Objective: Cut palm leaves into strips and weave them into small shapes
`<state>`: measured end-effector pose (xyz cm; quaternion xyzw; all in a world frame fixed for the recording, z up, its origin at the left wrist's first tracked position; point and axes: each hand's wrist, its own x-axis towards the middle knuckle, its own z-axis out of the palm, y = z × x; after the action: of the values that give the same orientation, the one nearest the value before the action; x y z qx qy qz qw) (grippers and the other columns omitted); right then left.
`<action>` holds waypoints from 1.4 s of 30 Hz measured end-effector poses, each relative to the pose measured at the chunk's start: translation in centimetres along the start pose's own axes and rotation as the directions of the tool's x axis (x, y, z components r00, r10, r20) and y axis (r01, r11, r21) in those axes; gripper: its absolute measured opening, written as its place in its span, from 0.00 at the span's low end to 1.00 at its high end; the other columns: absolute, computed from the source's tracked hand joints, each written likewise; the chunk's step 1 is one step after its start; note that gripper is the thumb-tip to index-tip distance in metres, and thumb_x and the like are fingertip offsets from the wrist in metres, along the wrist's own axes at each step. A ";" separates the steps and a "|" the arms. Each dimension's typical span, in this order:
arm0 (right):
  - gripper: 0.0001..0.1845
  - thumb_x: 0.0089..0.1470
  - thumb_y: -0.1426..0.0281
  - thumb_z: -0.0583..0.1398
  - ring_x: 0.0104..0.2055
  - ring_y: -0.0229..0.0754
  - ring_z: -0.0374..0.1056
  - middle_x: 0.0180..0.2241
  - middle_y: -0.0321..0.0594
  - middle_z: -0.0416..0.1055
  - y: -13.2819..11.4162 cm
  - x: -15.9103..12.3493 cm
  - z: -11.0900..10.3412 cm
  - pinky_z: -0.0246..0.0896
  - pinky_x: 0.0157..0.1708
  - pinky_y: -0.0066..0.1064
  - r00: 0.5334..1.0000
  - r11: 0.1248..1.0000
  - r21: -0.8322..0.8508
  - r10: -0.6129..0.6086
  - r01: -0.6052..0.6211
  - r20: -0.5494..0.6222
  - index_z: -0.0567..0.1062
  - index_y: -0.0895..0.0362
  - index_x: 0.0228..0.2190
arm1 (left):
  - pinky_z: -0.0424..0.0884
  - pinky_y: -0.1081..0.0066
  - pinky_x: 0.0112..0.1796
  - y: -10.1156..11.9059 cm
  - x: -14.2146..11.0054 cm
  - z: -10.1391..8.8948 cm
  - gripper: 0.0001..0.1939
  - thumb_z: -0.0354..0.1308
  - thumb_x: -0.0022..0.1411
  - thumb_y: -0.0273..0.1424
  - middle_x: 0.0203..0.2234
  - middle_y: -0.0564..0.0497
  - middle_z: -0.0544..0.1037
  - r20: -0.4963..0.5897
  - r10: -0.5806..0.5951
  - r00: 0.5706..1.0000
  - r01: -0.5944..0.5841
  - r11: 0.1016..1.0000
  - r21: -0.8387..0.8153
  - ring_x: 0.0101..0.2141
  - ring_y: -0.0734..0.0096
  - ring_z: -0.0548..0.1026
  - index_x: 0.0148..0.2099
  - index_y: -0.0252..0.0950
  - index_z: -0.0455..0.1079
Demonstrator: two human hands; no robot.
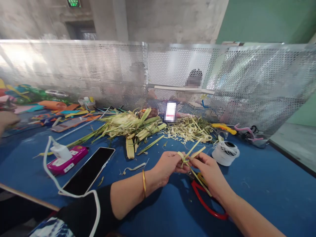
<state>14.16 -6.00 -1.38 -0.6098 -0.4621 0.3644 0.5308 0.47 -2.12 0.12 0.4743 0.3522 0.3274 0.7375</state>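
**Knotted leaf strips in both hands**

Nearest, red-handled scissors point(218, 215) lay on our blue surface point(266, 184), partly under our right hand point(211, 171). We held the knotted leaf strips point(184, 160) above it, left hand point(168, 166) and right both with fingers pinched closed on them. Beyond stood a white thread spool point(225, 154), then leaf stalks point(130, 126) and a perforated screen point(103, 72).

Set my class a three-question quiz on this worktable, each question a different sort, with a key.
1. True or false: the gold bangle is on the person's left arm.
2. Which lies right beside the magenta power strip?
A) spool of white thread
B) phone
C) red-handled scissors
3. Fill in: the left hand and right hand hold pale-green strips above a ____ table.

Key: 1 true; 2 B; 3 blue.
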 end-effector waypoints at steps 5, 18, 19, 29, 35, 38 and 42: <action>0.12 0.36 0.65 0.64 0.18 0.33 0.61 0.16 0.31 0.66 -0.9 -0.4 0.4 0.56 0.21 0.26 0.966 0.939 0.235 0.228 -0.251 0.124 0.67 0.57 0.19 | 0.69 0.76 0.29 0.2 0.1 0.0 0.08 0.57 0.53 0.32 0.23 0.49 0.77 -0.001 0.004 1.000 -0.004 0.998 0.062 0.23 0.77 0.73 0.31 0.31 0.71; 0.14 0.32 0.66 0.69 0.17 0.34 0.64 0.16 0.33 0.69 -0.9 0.0 0.1 0.58 0.18 0.25 0.953 0.875 0.382 0.252 -0.298 0.167 0.70 0.58 0.19 | 0.71 0.75 0.33 0.7 0.0 -0.5 0.07 0.61 0.47 0.26 0.27 0.46 0.78 0.088 -0.016 0.996 0.014 1.000 0.023 0.26 0.76 0.74 0.31 0.29 0.74; 0.15 0.33 0.65 0.69 0.18 0.35 0.65 0.17 0.34 0.69 -0.8 0.0 0.1 0.57 0.18 0.25 0.955 0.887 0.359 0.246 -0.292 0.168 0.70 0.58 0.20 | 0.71 0.75 0.32 0.6 0.0 -0.5 0.06 0.62 0.48 0.27 0.26 0.47 0.77 0.054 -0.011 0.999 0.009 0.999 0.045 0.24 0.77 0.73 0.31 0.29 0.74; 0.09 0.56 0.68 0.53 0.31 0.39 0.72 0.33 0.36 0.75 -1.1 -0.1 -0.9 0.67 0.33 0.32 0.887 0.936 -0.119 -0.267 0.333 0.378 0.70 0.54 0.38 | 0.70 0.77 0.26 0.8 1.1 -1.2 0.03 0.61 0.52 0.26 0.20 0.51 0.74 -0.154 0.022 0.988 -0.017 0.999 0.034 0.20 0.79 0.69 0.29 0.30 0.73; 0.10 0.58 0.71 0.54 0.37 0.42 0.70 0.35 0.40 0.76 -0.7 -0.2 -1.5 0.63 0.37 0.34 0.651 0.458 -0.476 -0.633 0.751 0.418 0.76 0.53 0.34 | 0.68 0.77 0.26 0.4 0.7 -1.0 0.06 0.62 0.48 0.30 0.17 0.54 0.71 -0.044 0.035 0.998 -0.029 0.990 0.139 0.20 0.79 0.68 0.27 0.31 0.74; 0.10 0.58 0.68 0.55 0.37 0.44 0.69 0.34 0.43 0.74 -0.8 0.0 -1.6 0.62 0.38 0.36 0.645 0.444 -0.516 -0.695 0.733 0.317 0.75 0.55 0.29 | 0.69 0.75 0.27 0.4 0.3 -0.8 0.08 0.63 0.46 0.32 0.21 0.52 0.75 0.077 -0.005 0.997 -0.009 0.984 0.176 0.21 0.78 0.70 0.28 0.31 0.74; 0.13 0.59 0.67 0.53 0.30 0.41 0.65 0.26 0.38 0.69 -1.0 0.2 -1.7 0.60 0.31 0.31 0.779 0.613 -0.495 -0.571 0.615 0.260 0.68 0.55 0.23 | 0.69 0.74 0.30 0.6 0.1 -0.8 0.09 0.62 0.45 0.34 0.23 0.50 0.77 0.161 -0.053 0.985 0.027 0.986 0.162 0.22 0.78 0.71 0.28 0.32 0.74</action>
<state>15.59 -6.32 -0.11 -0.5345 -0.7421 0.0409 0.4025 -0.25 -1.42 0.39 0.5501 0.3246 0.2428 0.7302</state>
